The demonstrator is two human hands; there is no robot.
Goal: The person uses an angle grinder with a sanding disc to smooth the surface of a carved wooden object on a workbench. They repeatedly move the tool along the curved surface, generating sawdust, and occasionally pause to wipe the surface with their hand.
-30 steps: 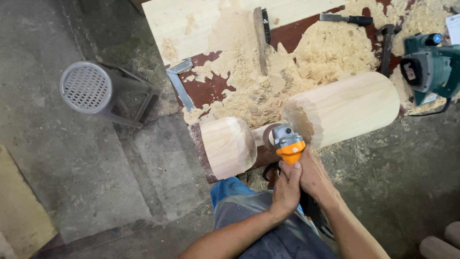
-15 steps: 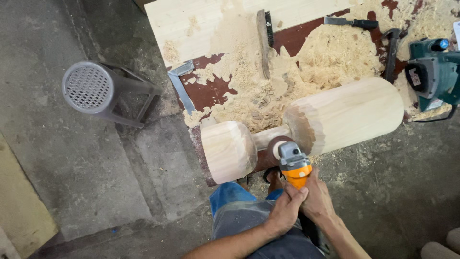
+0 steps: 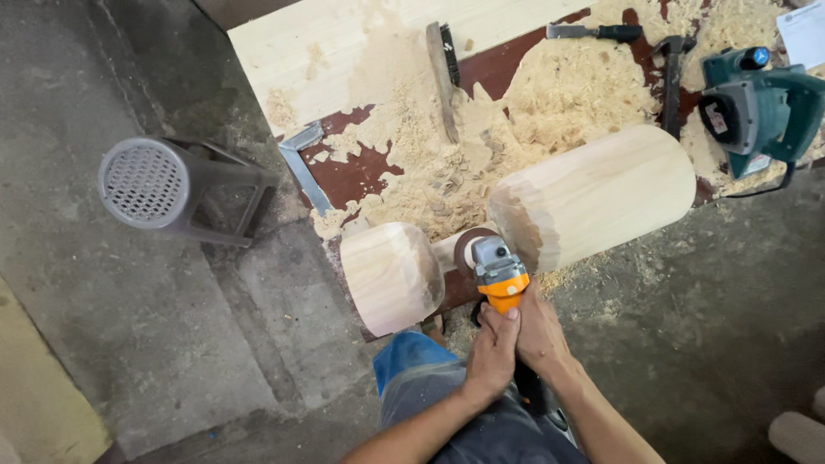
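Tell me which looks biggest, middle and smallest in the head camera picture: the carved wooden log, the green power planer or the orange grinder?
1. Carved wooden log, by far the biggest.
2. Green power planer.
3. Orange grinder, though both hands hide part of it, so planer versus grinder is unsure.

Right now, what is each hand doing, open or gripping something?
Left hand: closed around the body of the orange and grey angle grinder.
Right hand: closed on the same grinder, beside the left.
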